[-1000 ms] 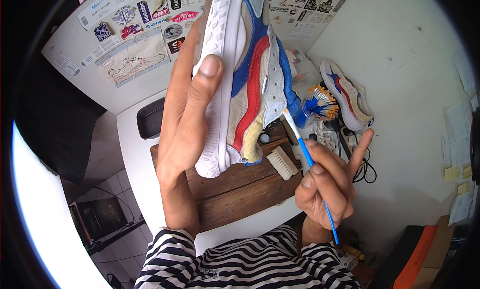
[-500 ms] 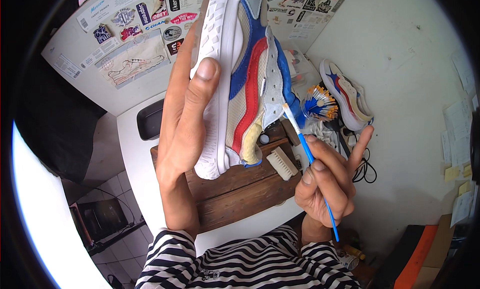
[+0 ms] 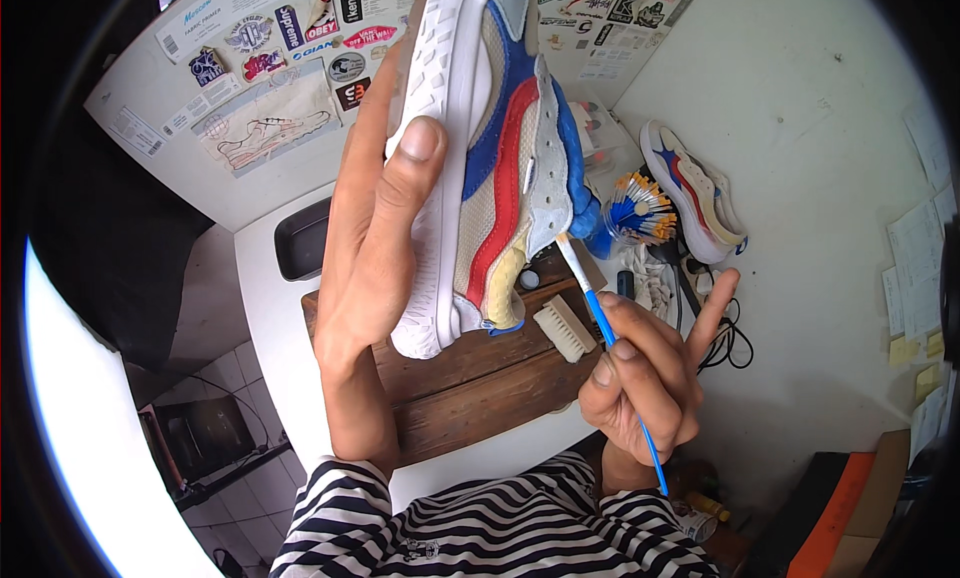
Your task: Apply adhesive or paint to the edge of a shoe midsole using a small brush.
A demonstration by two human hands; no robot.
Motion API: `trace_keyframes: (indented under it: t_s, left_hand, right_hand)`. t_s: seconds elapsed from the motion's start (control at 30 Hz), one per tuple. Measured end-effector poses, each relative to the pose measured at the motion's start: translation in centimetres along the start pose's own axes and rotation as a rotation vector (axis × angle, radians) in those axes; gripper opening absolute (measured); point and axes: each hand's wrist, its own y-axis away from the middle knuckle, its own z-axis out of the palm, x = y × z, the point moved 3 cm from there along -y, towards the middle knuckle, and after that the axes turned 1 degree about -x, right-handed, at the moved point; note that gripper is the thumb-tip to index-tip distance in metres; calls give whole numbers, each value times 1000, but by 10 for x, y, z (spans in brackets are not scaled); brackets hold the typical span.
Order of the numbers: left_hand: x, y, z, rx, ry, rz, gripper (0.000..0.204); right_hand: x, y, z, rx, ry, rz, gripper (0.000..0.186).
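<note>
The held sneaker (image 3: 488, 193) (white-soled) mixes cream, red and blue.

Grips a white-soled sneaker (image 3: 507, 178) in the left hand (image 3: 368, 248), above a wooden board (image 3: 480, 403). Holds a blue-handled paintbrush (image 3: 601, 316) in the right hand (image 3: 650, 383), with bristles (image 3: 564, 241) just beside the pale grey eyelet panel (image 3: 552, 178).

Pale wall (image 3: 800, 128), white table (image 3: 268, 313), tiled floor (image 3: 237, 525); left glow (image 3: 85, 428), perhaps daylight

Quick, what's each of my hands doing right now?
Left hand: closed around the sole side of the multicoloured shoe, holding it up.
Right hand: closed on the blue-handled paintbrush, index or little finger extended, unclear which.
</note>
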Motion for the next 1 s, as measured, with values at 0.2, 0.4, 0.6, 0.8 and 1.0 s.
trace_keyframes:
  t_s: [0.2, 0.4, 0.6, 0.8, 1.0]
  left_hand:
    - [-1, 0, -2, -19, 16, -18, 78]
    - [4, 3, -2, 5, 21, -20, 77]
    - [5, 0, 2, -20, 27, 7, 75]
    - [5, 2, 4, -30, 41, -1, 76]
    - [8, 3, 3, -32, 23, 15, 78]
  right_hand:
    - [-2, -3, 1, 13, 9, -15, 31]
    - [-1, -8, -1, 35, 26, -4, 29]
    - [2, -4, 1, 27, 10, -1, 27]
    - [4, -8, 1, 53, 17, 1, 25]
    - [3, -9, -2, 82, -18, -2, 13]
